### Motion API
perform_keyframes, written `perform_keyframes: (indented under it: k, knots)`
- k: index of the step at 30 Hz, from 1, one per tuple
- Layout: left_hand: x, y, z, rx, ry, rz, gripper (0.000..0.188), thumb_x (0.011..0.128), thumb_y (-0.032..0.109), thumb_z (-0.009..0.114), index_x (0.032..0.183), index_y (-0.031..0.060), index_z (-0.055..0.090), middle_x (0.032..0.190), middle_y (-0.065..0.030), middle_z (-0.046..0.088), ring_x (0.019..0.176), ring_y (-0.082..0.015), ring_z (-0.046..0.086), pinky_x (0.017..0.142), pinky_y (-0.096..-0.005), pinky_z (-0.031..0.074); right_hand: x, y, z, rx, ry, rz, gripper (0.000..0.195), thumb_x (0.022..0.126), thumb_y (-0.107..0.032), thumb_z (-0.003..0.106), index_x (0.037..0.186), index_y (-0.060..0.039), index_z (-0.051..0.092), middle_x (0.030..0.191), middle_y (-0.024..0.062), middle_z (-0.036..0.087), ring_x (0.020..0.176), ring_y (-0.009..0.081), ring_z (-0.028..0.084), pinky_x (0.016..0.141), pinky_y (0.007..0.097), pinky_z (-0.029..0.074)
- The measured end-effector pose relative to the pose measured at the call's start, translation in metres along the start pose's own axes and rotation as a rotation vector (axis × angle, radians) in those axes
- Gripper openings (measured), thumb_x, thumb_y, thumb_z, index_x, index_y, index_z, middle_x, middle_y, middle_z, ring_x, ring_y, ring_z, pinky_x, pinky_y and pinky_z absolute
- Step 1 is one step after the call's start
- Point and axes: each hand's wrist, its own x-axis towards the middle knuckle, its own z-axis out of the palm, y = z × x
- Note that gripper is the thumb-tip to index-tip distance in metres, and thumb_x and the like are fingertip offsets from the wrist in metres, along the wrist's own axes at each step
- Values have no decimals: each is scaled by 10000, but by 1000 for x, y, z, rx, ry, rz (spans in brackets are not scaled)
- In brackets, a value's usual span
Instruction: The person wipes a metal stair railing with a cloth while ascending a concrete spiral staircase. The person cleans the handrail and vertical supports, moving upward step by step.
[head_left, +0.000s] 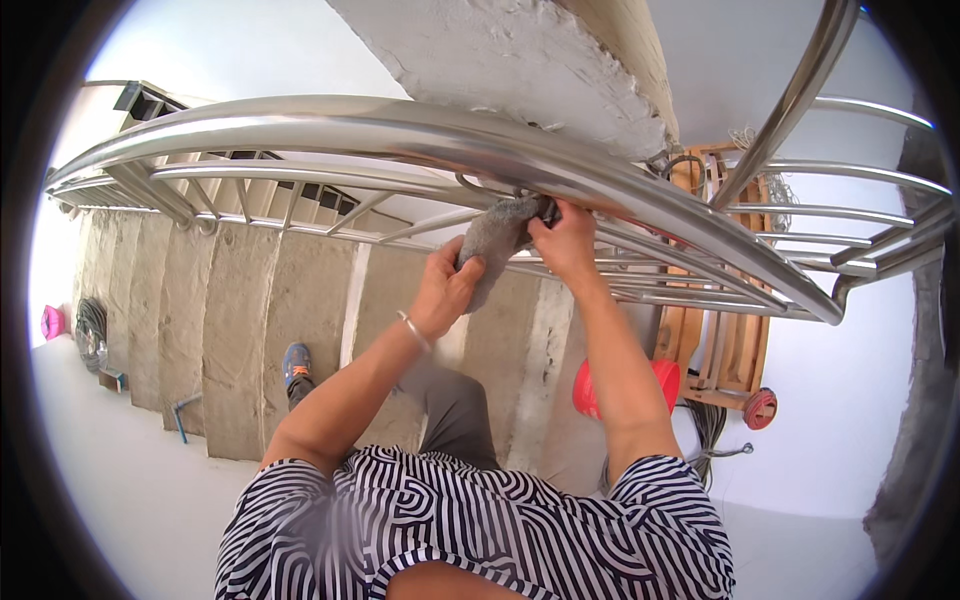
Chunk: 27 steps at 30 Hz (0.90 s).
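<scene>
A grey cloth (491, 244) is bunched between my two hands, just below the thick top tube of a stainless-steel stair railing (352, 127). My left hand (448, 285) pinches its lower left side between thumb and fingers. My right hand (562, 232) grips the upper end of the cloth, close against the underside of the handrail. The cloth's upper end touches or lies beside a fitting under the tube; which of the two I cannot tell. Some fingers of my right hand are hidden behind the cloth and the metal.
Bare concrete stairs (236, 330) run below the railing. A red bucket (664, 382), a wooden frame (742, 337) and black cable (709, 427) are at the right. A pink object (52, 322) and coiled cable (91, 330) lie far left. A rough plastered edge (525, 67) juts above the handrail.
</scene>
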Motion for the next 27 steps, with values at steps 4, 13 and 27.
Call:
perform_keyframes:
  k: [4,13,27]
  knots:
    - [-4,-5,-12,-61,130,26,233,886,111,512,1070,-9,589,839,1,603,695,-54,520,600,-218,434,-44,-26,20,484,273,307,245,775,-34,695,1016,-55,658,568,-27,552,493,34,494,475,194,400]
    - [-9,15,-4,205,102,301,218,909,84,548,1113,7,560,915,-13,632,804,-69,569,701,-214,477,-92,-60,57,1137,330,489,208,876,-74,637,1058,20,598,803,24,620,545,39,492,460,186,376]
    - [-7,7,-10,636,-124,159,428,784,69,627,1193,-22,543,922,-174,644,861,-222,635,771,-317,498,-99,20,11,1236,498,593,246,850,-84,659,1073,13,619,894,29,624,705,98,573,620,238,489]
